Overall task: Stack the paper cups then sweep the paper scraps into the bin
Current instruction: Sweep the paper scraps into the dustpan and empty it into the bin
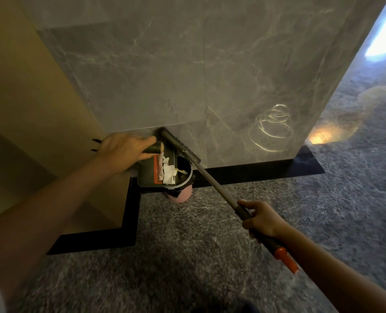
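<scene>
Fingers (140,142) partly hide dustpan (148,175) handle; bin (181,196) half-covered.

This is an indoor corner of a hallway or lobby finished in polished stone; whether home or public building cannot be told. Just beyond the fingers (142,141) of the left hand (122,152), which grips a dustpan (149,175), rises a wall of large grey veined marble tiles (187,75). Left of them stands a beige panel (18,75). Below both hands' fingers spreads a grey marble floor (187,256) with a black border strip (255,171). Far beyond the right hand (259,219), which holds a long-handled broom (219,188), daylight (383,37) glares.
</scene>
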The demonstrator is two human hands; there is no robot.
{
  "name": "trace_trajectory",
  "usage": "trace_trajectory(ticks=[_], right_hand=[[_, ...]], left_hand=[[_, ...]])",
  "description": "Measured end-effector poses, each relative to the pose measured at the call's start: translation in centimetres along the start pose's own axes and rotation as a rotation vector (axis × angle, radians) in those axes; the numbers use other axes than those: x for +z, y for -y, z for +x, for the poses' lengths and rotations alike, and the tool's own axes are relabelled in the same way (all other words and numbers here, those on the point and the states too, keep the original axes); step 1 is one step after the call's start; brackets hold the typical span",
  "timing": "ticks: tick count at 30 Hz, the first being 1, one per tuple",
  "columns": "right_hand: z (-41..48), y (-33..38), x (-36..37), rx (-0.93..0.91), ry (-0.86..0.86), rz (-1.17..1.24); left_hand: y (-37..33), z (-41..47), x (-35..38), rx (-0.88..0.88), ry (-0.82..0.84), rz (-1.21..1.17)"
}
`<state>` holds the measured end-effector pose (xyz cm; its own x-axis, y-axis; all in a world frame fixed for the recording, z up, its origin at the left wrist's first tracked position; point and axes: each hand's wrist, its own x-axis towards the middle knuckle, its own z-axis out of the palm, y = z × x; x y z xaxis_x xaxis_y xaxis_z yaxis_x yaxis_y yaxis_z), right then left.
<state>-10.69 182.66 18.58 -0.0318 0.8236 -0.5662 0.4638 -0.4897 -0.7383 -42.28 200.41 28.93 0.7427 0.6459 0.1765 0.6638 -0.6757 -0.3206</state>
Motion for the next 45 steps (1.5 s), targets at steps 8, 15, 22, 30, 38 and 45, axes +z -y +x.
trace_trajectory(ticks=[8,15,22,30,38,45], right_hand=[[0.4,-0.6,-0.3,0.014,-0.012,0.021],[0.2,-0.6,-1.0,0.017,-0.022,0.036],[-0.3,-0.5,-1.1,-0.003,-0.038,0.071],[-0.1,-1.2,-0.4,0.039,-0.056,0.119],[-0.1,-1.4,-0.2,0.069,-0.052,0.124],[-0.1,-0.7,-0.2,0.062,-0.045,0.106]], left_hand=[[0.2,0.8,-0.5,0.083,0.024,0.001],[1.4,2.4,-1.7,0.014,-0.004,0.027],[3.2,3.9,-3.6,-0.021,-0.114,0.006],[-1.0,3.9,-2.0,0.36,0.111,0.206],[-0.3,3.0,-1.5,0.258,-0.007,0.035],[0.1,3.0,-2.0,0.22,0.018,0.057]])
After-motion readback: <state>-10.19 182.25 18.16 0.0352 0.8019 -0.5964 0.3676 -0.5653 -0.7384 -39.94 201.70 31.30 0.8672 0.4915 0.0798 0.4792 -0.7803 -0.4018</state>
